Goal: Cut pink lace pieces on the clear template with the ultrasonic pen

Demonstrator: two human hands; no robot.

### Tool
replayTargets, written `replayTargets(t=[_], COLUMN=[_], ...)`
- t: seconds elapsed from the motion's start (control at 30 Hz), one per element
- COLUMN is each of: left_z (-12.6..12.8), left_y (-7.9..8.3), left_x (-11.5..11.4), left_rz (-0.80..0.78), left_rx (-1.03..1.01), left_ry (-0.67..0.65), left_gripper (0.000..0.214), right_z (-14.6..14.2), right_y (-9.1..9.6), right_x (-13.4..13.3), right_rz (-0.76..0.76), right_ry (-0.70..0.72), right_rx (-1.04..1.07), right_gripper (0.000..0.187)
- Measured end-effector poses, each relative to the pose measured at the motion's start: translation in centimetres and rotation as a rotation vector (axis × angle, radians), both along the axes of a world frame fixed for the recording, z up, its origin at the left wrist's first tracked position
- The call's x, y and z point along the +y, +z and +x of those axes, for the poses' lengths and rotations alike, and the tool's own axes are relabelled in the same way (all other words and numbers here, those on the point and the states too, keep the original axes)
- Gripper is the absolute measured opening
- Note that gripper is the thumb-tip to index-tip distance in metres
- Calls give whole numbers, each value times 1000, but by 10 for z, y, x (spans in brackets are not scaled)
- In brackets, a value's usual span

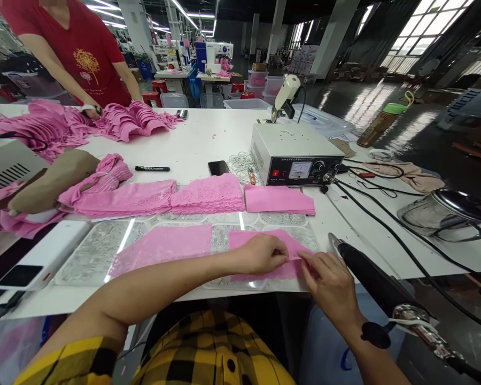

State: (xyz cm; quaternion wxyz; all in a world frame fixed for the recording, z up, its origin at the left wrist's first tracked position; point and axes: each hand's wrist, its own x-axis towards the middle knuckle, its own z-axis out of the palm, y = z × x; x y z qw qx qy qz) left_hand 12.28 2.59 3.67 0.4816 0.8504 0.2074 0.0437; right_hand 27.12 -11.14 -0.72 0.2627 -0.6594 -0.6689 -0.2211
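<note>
My left hand (264,254) is closed in a pinch on the right part of a pink fabric piece (244,240), which lies on a grey patterned mat (140,239). Close by, my right hand (331,280) pinches the right edge of the same fabric between thumb and fingers. Another pink fabric piece (172,240) lies flat to the left on the mat. Just right of my right hand is a black handpiece with a metal tip (369,272), its tip pointing at the table. Whether the handpiece touches my hand I cannot tell.
Behind the mat lie pink fabric stacks (208,195). A control box (299,155) with cables, scissors (251,175), a phone (218,168) and a marker (152,168) stand around them. A glass mug (428,214) sits right, a white device (44,256) left. Opposite, a person (80,59) handles pink fabric.
</note>
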Motion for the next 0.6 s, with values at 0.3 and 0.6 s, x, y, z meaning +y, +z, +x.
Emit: replayTargets(t=[0.3, 0.6], left_z=[-38, -149], left_y=[6, 23], left_x=[33, 71], left_rz=[-568, -778], left_rx=[-57, -187], left_ry=[275, 624], left_gripper=[49, 36], right_z=[-43, -126], right_y=[32, 57], right_x=[60, 128], right_rz=[130, 6], right_ry=[312, 731], right_rx=[116, 297], right_gripper=[19, 23])
